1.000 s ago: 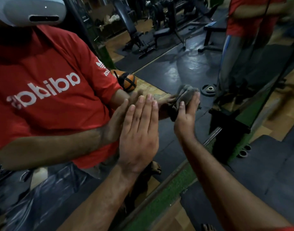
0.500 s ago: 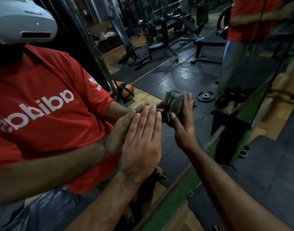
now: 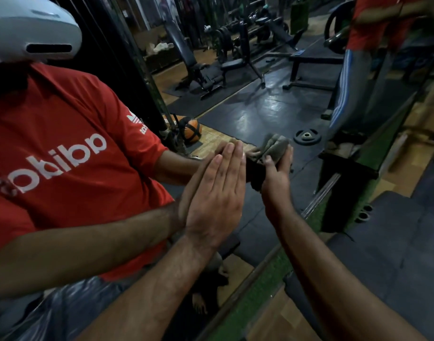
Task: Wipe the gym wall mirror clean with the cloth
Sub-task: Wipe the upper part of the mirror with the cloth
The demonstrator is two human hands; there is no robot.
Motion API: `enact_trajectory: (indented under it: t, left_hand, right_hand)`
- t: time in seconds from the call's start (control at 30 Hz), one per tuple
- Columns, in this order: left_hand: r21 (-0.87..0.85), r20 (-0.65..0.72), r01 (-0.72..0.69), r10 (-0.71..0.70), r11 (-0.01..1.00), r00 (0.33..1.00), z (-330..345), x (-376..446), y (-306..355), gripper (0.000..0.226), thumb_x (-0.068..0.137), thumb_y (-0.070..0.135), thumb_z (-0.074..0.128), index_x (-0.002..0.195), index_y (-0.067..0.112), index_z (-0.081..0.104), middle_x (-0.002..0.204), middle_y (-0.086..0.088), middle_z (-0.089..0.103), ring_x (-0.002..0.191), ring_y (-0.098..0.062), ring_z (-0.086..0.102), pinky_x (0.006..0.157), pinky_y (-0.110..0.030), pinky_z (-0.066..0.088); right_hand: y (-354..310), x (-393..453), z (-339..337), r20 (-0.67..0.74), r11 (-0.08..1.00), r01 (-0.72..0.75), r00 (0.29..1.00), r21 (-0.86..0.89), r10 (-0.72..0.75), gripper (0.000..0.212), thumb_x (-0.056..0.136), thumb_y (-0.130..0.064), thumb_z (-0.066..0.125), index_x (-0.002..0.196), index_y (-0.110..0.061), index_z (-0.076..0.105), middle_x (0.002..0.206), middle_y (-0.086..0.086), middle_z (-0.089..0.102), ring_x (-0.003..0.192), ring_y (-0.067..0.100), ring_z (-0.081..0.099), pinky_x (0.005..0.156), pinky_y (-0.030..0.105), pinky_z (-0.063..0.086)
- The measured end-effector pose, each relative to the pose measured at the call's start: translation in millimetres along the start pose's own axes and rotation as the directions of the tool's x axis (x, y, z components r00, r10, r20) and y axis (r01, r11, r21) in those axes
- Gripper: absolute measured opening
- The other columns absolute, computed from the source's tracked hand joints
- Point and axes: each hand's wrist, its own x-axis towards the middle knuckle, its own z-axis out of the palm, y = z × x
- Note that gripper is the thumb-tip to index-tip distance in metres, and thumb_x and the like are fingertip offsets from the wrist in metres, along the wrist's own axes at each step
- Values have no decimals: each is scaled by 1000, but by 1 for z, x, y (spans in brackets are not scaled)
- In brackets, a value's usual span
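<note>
The gym wall mirror [image 3: 272,112] fills the left and centre of the head view and reflects a person in a red shirt and gym benches. My left hand [image 3: 216,195] lies flat against the glass, fingers together and pointing up, holding nothing. Just to its right, my right hand [image 3: 277,173] presses a bunched grey cloth [image 3: 272,148] onto the mirror. The cloth sticks out above my fingers and meets its own reflection.
A green strip [image 3: 260,286] runs along the mirror's lower edge. Black rubber mats [image 3: 395,247] and wooden flooring [image 3: 280,323] lie to the right. A second mirror panel [image 3: 383,70] at the upper right reflects another person in red. A basketball [image 3: 192,130] and a weight plate [image 3: 305,136] show in the reflection.
My right hand with the cloth has slid left along the glass, closer to my left hand. The left hand has stayed flat on the mirror. The view has tilted slightly.
</note>
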Motion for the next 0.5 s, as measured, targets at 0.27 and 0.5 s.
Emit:
enact_trajectory:
  t: [0.27,0.5]
  left_hand:
    - [-242,-6,93,-97,966,995,-14,-19,-1,59,97,13,49,152,-4,36,161,-23,30,152,-33,25,127,-44,13]
    - [-159,84,86,-73,984,994,-23,-69,-16,66,97,15,43,156,-4,24,165,-22,20,154,-33,17,128,-45,6]
  right_hand:
    - [27,-35,-4,0,996,-27,1000,-86,27,76,98,-44,43,164,-25,12,175,2,3,162,20,-1,131,51,8]
    - [29,-80,3,274,858,470,870,-207,-410,69,106,-25,49,165,-13,15,174,6,1,162,25,-6,132,49,6]
